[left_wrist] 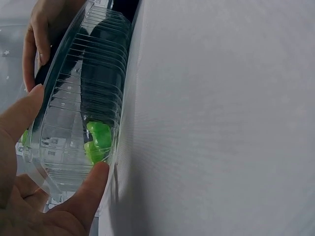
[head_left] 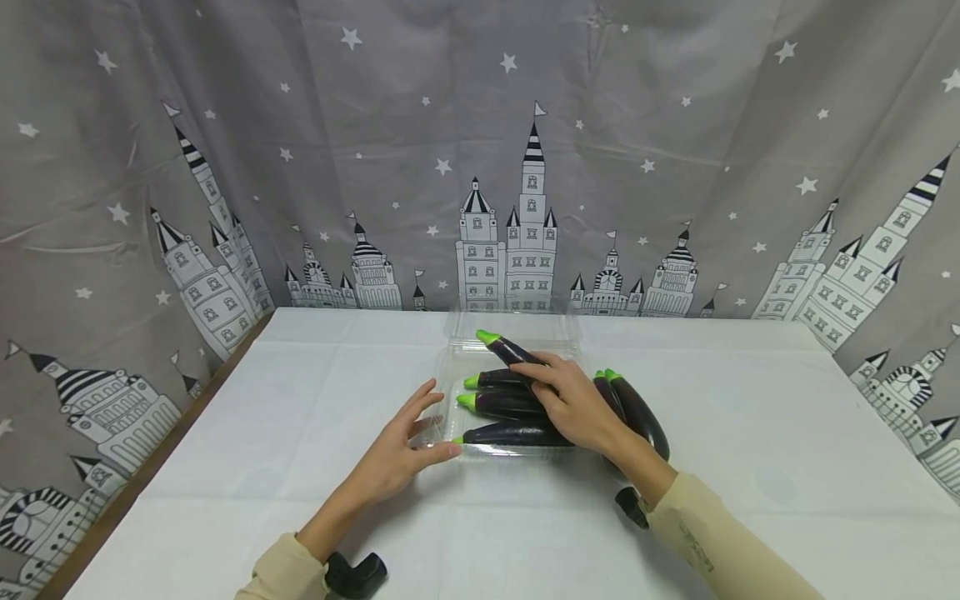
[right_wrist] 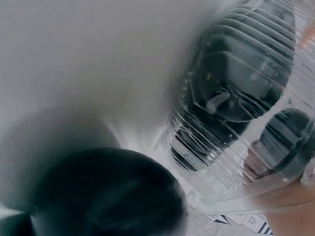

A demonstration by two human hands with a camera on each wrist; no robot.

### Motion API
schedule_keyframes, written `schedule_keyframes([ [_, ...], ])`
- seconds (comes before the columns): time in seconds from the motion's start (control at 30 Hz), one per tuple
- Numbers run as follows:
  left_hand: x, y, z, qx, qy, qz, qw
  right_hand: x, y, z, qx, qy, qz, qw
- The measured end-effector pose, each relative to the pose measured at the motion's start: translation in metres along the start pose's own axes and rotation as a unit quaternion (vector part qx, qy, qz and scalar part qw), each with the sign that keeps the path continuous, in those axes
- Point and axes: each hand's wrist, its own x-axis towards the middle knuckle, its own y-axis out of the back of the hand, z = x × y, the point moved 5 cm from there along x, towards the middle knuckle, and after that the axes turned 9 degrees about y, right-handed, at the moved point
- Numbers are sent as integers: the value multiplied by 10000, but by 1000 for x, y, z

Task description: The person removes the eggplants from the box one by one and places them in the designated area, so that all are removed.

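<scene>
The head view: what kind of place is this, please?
Probably a staged recording setup, not a real kitchen: a table under a white cloth, a grey castle-and-star curtain as backdrop, and toy-like eggplants in a clear plastic tray.

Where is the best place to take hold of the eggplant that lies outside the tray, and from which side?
Probably the thick dark middle of the loose eggplant, from above: it lies flat on the table right of the clear tray, its right flank free, its green cap narrow.

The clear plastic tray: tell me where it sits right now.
In the head view the clear plastic tray sits mid-table on the white cloth, between the left hand and the right hand, holding eggplants.
</scene>
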Motion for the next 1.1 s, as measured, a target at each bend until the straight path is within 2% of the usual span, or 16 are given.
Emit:
schedule_keyframes([
  [0.17,0,0,0,-10,-13,0,10000,-2,1,-1,70,-70,67,9999],
  [0.5,-1,0,0,-25,26,10,10000,-8,6,-2,205,-649,374,9970],
  [0.93,0,-1,-1,-50,9,5,10000,-12,10,0,189,-604,597,9962],
  [1.1,0,0,-1,-66,1,-6,10000,-16,13,2,285,-736,623,9949],
])
